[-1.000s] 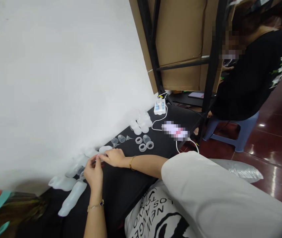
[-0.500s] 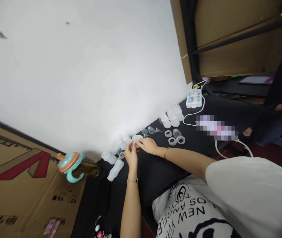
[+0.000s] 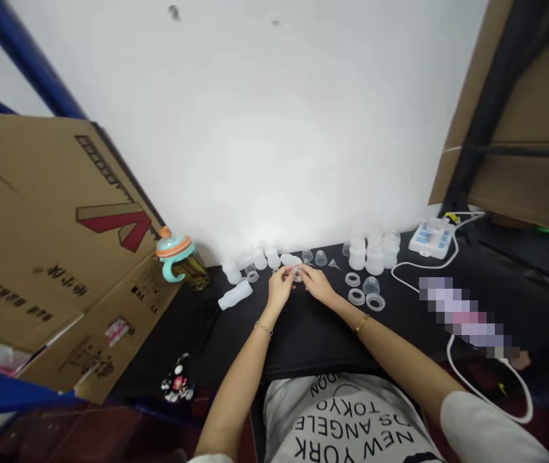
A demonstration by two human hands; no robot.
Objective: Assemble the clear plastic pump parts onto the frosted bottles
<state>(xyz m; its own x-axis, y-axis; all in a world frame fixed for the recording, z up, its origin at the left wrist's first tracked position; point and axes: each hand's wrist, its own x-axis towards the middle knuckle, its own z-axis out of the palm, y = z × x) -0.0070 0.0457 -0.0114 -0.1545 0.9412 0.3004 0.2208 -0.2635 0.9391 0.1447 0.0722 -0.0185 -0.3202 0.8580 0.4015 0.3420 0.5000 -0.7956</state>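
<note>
Evidently small, translucent and pale, a round piece pinched between left fingers and right fingers.

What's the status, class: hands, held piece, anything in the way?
Left hand and right hand: fingertips on small clear piece. Piece partly covered. White bottle lying left of them, apparently not blocking.

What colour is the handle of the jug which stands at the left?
The handle is turquoise; the head view shows it best.
</note>
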